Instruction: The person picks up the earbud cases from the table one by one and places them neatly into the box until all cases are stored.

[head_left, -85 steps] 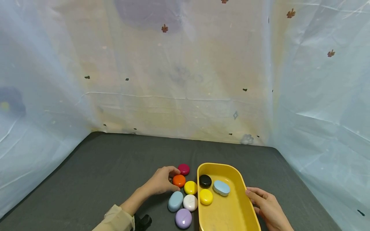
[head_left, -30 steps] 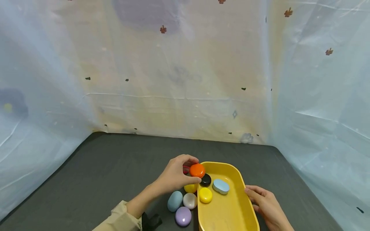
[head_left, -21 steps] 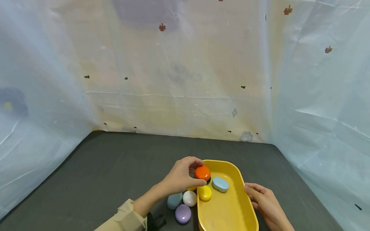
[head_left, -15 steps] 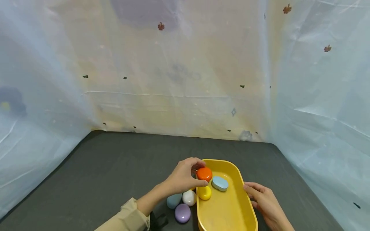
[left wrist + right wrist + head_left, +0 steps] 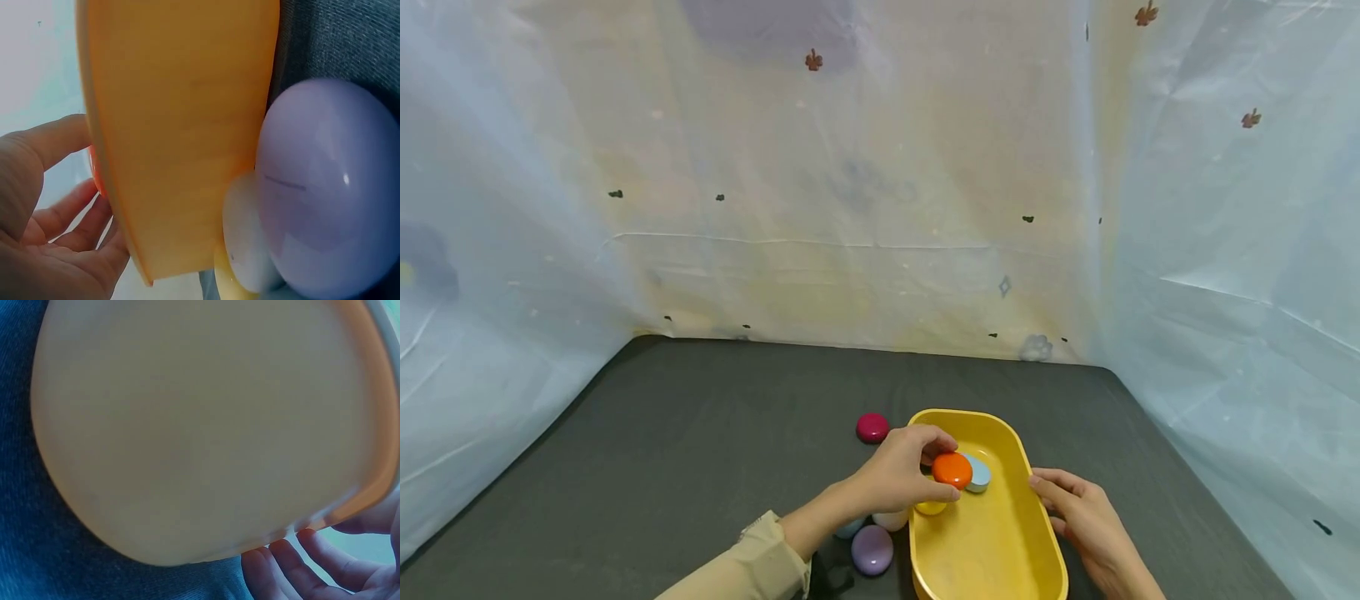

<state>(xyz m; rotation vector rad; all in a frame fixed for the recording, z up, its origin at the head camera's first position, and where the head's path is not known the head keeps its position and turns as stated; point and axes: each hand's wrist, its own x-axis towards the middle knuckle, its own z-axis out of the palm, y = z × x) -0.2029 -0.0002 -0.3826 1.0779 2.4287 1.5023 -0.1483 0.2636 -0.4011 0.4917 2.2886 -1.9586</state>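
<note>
My left hand (image 5: pixel 898 471) pinches a glossy orange pebble-shaped piece (image 5: pixel 952 471) between thumb and fingers, inside the outline of the yellow tray (image 5: pixel 988 558). Just behind it in the tray lies a light blue oval piece (image 5: pixel 980 475); a yellow round piece (image 5: pixel 930 507) is partly covered by my thumb. The black piece is hidden by the hand. In the left wrist view the tray's outer wall (image 5: pixel 181 125) hides most of the orange piece (image 5: pixel 95 169). My right hand (image 5: pixel 1086 521) grips the tray's right rim, thumb on top, fingertips (image 5: pixel 256 565) against its outer wall.
Left of the tray, a crimson round piece (image 5: pixel 872 427) lies on the dark grey cloth (image 5: pixel 737 417). Nearer me are a purple piece (image 5: pixel 872 550), a white one (image 5: pixel 891 521) and a blue one (image 5: pixel 850 528), partly behind my forearm. Patterned plastic curtains (image 5: pixel 865 208) surround the table.
My left hand has taken the orange piece from the cluster on the cloth and carried it right, over the rim into the tray area. The right hand keeps its hold on the tray.
</note>
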